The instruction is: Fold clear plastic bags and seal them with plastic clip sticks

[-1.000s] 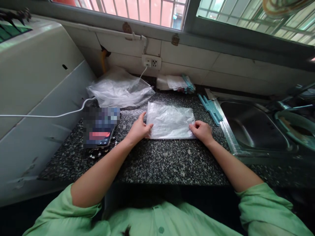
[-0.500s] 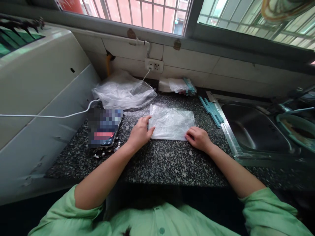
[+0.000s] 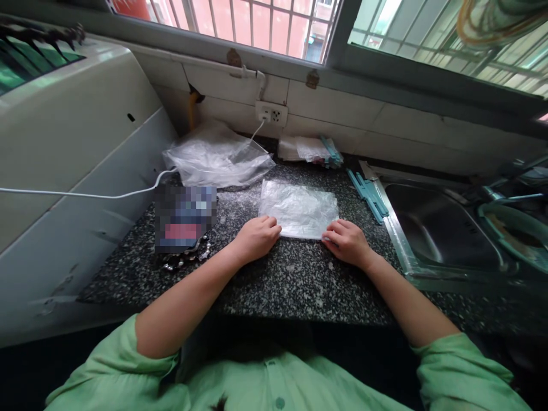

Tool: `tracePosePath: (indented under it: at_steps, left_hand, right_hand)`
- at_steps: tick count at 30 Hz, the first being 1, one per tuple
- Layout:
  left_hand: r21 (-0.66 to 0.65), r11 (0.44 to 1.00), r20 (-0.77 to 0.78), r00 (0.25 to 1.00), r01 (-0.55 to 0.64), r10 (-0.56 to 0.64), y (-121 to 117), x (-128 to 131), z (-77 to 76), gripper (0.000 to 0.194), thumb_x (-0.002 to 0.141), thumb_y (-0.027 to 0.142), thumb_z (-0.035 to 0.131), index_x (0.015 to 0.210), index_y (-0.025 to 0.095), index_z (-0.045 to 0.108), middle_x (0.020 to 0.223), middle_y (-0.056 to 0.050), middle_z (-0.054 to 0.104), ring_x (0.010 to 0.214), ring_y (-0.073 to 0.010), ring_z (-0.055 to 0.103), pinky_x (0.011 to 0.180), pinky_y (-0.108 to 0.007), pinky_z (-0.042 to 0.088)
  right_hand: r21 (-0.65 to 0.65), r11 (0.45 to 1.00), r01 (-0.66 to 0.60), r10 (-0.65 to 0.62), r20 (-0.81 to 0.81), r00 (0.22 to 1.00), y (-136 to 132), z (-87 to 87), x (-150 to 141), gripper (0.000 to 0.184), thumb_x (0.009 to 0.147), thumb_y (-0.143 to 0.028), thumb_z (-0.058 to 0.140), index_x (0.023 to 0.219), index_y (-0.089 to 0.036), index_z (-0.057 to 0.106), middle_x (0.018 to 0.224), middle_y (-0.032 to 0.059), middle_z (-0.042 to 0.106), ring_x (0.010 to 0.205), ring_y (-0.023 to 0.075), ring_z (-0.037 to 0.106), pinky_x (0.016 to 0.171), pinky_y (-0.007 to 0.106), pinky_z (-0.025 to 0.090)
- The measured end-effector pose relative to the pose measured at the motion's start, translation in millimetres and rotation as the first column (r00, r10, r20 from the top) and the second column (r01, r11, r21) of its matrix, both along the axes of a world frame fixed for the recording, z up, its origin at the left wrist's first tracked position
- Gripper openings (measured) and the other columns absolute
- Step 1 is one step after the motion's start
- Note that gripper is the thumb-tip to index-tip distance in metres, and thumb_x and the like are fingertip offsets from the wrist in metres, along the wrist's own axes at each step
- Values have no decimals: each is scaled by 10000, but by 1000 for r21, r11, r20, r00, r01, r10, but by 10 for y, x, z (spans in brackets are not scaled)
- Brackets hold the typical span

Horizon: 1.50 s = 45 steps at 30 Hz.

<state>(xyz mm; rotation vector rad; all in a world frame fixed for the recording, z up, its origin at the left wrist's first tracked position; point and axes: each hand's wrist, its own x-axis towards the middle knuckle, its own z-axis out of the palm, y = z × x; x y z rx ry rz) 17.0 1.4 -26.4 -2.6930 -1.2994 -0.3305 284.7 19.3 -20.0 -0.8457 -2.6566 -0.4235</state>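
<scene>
A translucent plastic bag lies flat on the speckled dark countertop. At its near left corner, my left hand is closed, with the fingertips pinching the edge. My right hand has its fingers curled onto the near right corner, pinching it in the same way. Parts of both thumbs are hidden behind the fingers. Behind the bag, a stack of small packed bags with light blue pieces rests against the wall.
Left of the bag are a phone and a large crumpled plastic bag. Light blue strips lie beside the steel sink on the right. A white cable crosses at the left, and a wall socket is at the back.
My left hand has moved from the bag's left side down to its near left corner, and its spread fingers have closed on the edge. The right hand stays at the near right corner.
</scene>
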Motion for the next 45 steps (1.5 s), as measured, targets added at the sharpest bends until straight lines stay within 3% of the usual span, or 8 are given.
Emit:
tracePosePath:
  at_steps: [6,12,20,24,27,33,41,45]
  left_hand:
    - [59,998,53,999,-10,7,-1,5,-19,175,821,247,501,897,150,625,900,-94,620,798,-202,560,693,-321,434]
    - [82,993,71,994,-84,78,30,-38,-7,202,823,162,444,722,148,618,828,-97,633,771,-204,559,684,-329,426]
    - [-65,988,310,944,143,-116,72,-152,-12,155,835,225,453,791,191,598,937,-30,682,908,-177,592,841,-340,405]
    - [-170,982,336,942,82,-20,139,-232,-68,387,722,376,620,1054,183,571,1161,-73,620,1079,-228,539,943,-386,379]
    - [-185,982,320,942,-44,102,220,-243,-121,495,723,330,613,1186,181,524,1228,-88,582,1128,-242,506,976,-408,366]
    - [-178,983,374,921,-44,108,296,-227,-131,223,772,125,462,858,185,659,1091,-54,661,1050,-204,551,944,-383,402]
    - [-280,960,407,906,7,112,226,-221,-100,310,783,283,527,1066,169,586,1130,-86,640,1057,-212,556,934,-384,406]
    - [-270,963,464,877,5,125,288,-202,-144,220,820,227,456,921,185,647,1047,-59,677,1000,-195,576,926,-373,411]
  right_hand:
    - [93,996,-8,12,-49,999,-1,31,-10,193,830,-209,501,674,-175,610,700,48,594,677,151,441,653,274,367]
    - [47,996,77,-73,-79,994,58,61,142,183,827,-221,499,691,-180,615,718,57,601,698,167,457,679,289,390]
    - [-61,994,86,-90,-70,993,209,-34,347,120,806,-219,538,798,-198,655,913,67,663,821,201,520,751,347,422]
    - [-229,973,-13,-40,-224,974,250,-53,410,126,807,-196,534,729,-208,633,843,43,682,786,180,541,731,330,462]
    - [-329,942,-73,-31,-300,953,223,-29,391,103,805,-211,547,742,-211,628,825,38,688,774,174,566,739,342,476]
    - [-417,906,-70,-75,-321,944,240,-19,429,142,758,-271,621,879,-199,641,941,67,681,884,202,586,803,390,480]
    - [-425,904,-52,-114,-356,928,340,-140,510,147,818,-246,534,820,-231,681,928,51,701,880,195,589,797,403,479]
    - [-453,889,-61,-141,-399,906,378,-155,484,147,796,-302,570,849,-216,678,925,62,701,878,203,596,816,412,466]
